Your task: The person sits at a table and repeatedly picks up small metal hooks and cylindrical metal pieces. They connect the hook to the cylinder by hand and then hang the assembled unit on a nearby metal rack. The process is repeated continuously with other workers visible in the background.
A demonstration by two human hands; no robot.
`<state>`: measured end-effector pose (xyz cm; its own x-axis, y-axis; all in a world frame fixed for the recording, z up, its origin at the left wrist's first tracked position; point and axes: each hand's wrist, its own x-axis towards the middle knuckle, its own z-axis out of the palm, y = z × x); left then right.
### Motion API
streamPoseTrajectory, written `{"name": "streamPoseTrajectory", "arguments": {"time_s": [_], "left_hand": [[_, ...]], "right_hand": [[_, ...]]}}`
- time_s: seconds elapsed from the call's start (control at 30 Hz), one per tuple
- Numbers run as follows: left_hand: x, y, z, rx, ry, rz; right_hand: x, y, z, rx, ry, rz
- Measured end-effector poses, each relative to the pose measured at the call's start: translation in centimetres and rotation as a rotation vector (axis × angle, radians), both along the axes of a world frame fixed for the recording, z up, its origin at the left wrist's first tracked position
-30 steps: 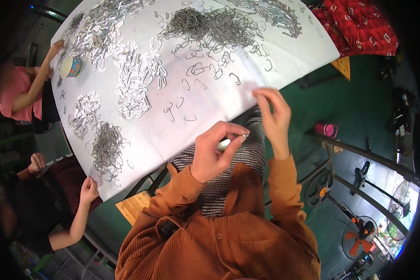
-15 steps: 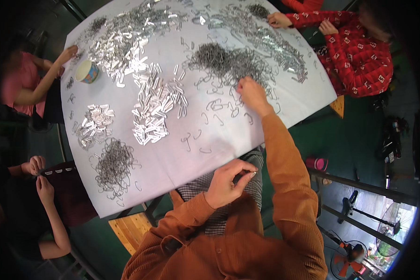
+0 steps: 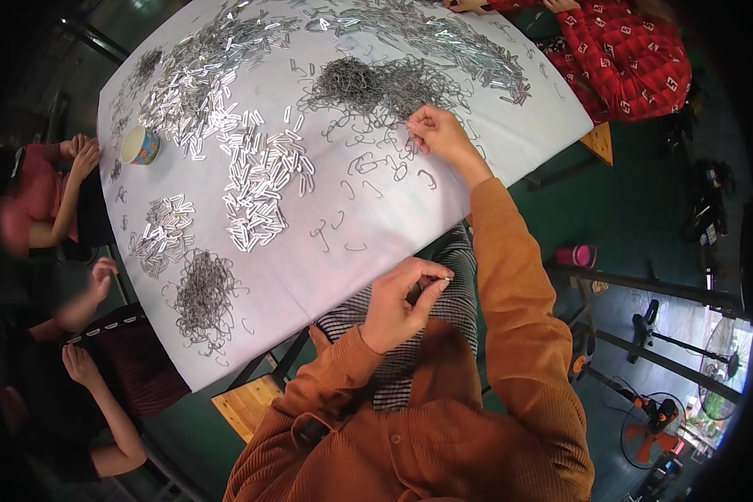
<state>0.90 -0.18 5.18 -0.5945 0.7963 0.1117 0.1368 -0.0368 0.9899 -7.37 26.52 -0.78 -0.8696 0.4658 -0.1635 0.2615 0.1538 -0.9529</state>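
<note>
My left hand [image 3: 403, 303] is over my lap in front of the table edge, thumb and forefinger pinched on a small shiny metal piece [image 3: 448, 279], mostly covered by the fingertips. Out over the table, my right hand [image 3: 443, 138] has its fingers drawn together at the near edge of a heap of dark wire hooks [image 3: 393, 92]. Whether a hook is between those fingers is too small to see. Several loose hooks [image 3: 427, 178] lie spread below that hand. Left of them is a heap of flat silvery metal pieces [image 3: 259, 180].
A white-covered table [image 3: 309, 276] carries more heaps, including wire hooks [image 3: 203, 297] at the near left and silvery pieces [image 3: 166, 230] behind them. A paper cup [image 3: 140, 145] stands at the left edge. Co-workers sit left and far right. A wooden stool [image 3: 247, 403] is below the table.
The view has shifted a little. My right hand has drawn slightly away from the hook heap; my left keeps its pinch. A co-worker at left has raised one hand from a dark strip.
</note>
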Motion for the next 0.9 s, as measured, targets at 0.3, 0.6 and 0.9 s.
{"name": "streamPoseTrajectory", "arguments": {"time_s": [0.3,0.6,0.9], "left_hand": [[-0.5,1.8,-0.9,-0.024,-0.066,0.027],[0.0,3.8,0.1,0.035,-0.124,0.057],[0.4,5.5,0.3,0.065,0.047,0.062]], "right_hand": [[13.3,-6.3,7.4,-0.241,0.245,-0.126],[19.4,-9.6,6.8,-0.367,0.397,-0.188],[19.6,-9.0,7.2,-0.206,0.363,-0.281]]}}
